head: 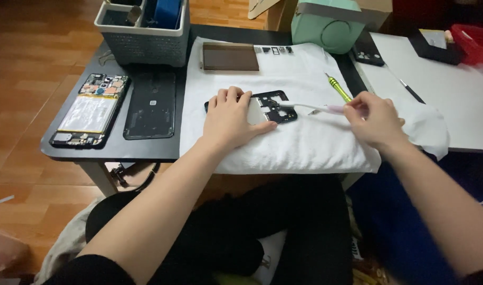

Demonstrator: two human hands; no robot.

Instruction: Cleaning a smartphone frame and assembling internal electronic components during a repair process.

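From the head camera, the left hand (230, 117) lies flat and open, fingers spread, pressing on a black phone frame (270, 107) that rests on a white cloth (294, 142) spread over the counter (146, 150). The frame sits partly under that hand and sticks out toward the right hand. Its long axis seems to run roughly left to right, though the covered end cannot be seen.

The right hand (372, 119) is closed in a pinch around a slim, pale tool (318, 108). The tool's long axis runs nearly level from that hand toward the left hand, its thin tip reaching the exposed edge of the frame.

As for progress, the phone is already apart. Well to the outside of the left hand lie an opened phone body (91, 110), its battery and boards exposed, and beside it a black back cover (150, 105). Small black parts (273, 50) are laid out beyond the hands near a brown flat case (230, 56). Work on the frame itself looks underway rather than finished, and nothing appears reassembled.

A yellow-green screwdriver (339, 88) lies just beyond the right hand, unused. A grey basket (144, 31) stands beyond the left hand.
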